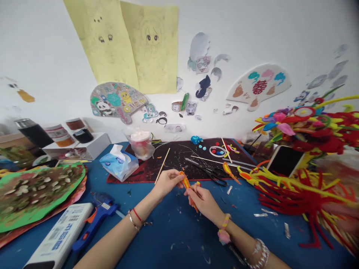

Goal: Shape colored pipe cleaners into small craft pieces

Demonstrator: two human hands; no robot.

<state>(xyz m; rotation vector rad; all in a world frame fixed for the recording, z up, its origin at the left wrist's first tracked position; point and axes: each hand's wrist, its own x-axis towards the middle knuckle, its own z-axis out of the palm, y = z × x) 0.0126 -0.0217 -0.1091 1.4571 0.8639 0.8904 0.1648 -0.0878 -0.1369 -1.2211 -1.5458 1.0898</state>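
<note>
Above the blue table, my left hand [169, 182] pinches the top of an orange fuzzy pipe-cleaner piece [185, 181] between thumb and fingers. My right hand [204, 201] is closed round the lower part of the same piece, whose orange end sticks out below the fingers. A small yellow-and-red tip [198, 184] shows above the right fingers; whether it belongs to that piece I cannot tell. Just beyond my hands lie black-handled scissors [215, 175] and a similar orange-yellow pipe-cleaner piece [230, 172]. A thin wooden stick [162, 166] rests near my left hand.
At left are a blue glue gun [97, 220], a white power strip [60, 237], a tissue pack [119, 163] and a green leaf-covered board [42, 190]. Red and yellow pipe cleaners [297, 194], a phone [284, 160] and a fuzzy bouquet [308, 127] crowd the right side.
</note>
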